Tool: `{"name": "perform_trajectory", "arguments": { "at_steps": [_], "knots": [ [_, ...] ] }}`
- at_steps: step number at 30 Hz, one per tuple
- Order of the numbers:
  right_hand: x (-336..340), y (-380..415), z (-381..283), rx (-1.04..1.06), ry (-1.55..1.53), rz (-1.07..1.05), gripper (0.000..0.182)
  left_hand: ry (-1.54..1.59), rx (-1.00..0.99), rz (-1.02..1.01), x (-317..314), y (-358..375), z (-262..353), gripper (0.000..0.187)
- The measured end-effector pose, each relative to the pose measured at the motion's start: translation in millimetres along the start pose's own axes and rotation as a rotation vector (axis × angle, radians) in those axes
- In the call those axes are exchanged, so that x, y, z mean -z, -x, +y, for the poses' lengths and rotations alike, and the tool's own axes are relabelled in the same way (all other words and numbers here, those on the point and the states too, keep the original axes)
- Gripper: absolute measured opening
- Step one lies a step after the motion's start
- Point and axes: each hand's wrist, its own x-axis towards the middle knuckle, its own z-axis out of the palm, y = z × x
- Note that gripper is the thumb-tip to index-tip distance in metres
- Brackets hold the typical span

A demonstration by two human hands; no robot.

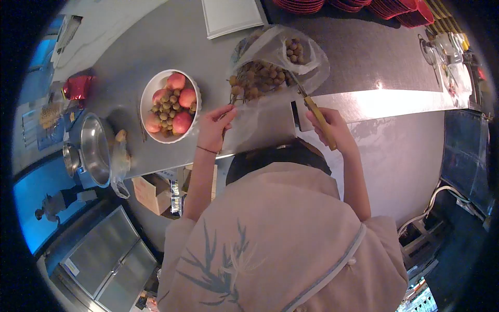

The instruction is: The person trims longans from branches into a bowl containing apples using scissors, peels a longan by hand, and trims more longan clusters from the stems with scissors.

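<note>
My left hand (214,125) is closed in a pinch on a longan twig (232,100), at the near left edge of the pile. My right hand (332,126) is wrapped round yellow-handled shears (318,118); their dark blades point away from me, over the clear plastic bag (315,78). Brown longans (260,78) on their stems lie in a heap on the opened bag, with a smaller cluster (294,51) inside its far part. Left of my left hand stands a white fluted bowl (147,86) holding several red apples (182,122) and loose longans (167,107).
A white tray (232,18) lies at the counter's back, with stacked red baskets (400,8) to its right. A steel basin (95,148) and a plastic bag (121,158) sit at the left edge. Cardboard boxes (150,195) are below the counter. A person (54,205) is far left.
</note>
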Motion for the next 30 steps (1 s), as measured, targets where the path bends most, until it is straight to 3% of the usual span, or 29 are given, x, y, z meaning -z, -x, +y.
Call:
{"name": "perform_trajectory", "arguments": {
  "at_steps": [5,8,14,17,20,23,28,30],
  "knots": [
    [-4,0,9,0.000,0.033,0.001,0.042,0.244,0.050,0.004,12,-8,-27,0.029],
    [-10,2,9,0.039,0.087,-0.047,0.040,0.136,0.029,0.022,0,1,-14,0.029],
    [-24,-1,13,0.102,0.274,-0.093,0.038,-0.319,-0.228,-0.079,-3,-7,-31,0.029],
    [-32,-1,10,0.112,0.282,-0.082,0.038,-0.888,-0.409,-0.028,-10,-2,-34,0.029],
    [-37,-2,0,0.097,0.283,-0.107,0.037,-0.929,-0.494,0.043,-15,-5,-61,0.024],
    [-37,-9,13,0.142,0.280,-0.109,0.035,-0.797,-0.631,0.114,-15,10,-41,0.022],
    [-39,-15,15,0.107,0.187,-0.165,0.030,-0.743,-0.543,0.592,23,15,-21,0.022],
    [-41,-14,4,-0.025,0.269,-0.159,0.029,-0.750,-0.501,0.759,48,17,-17,0.023]
  ]
}}
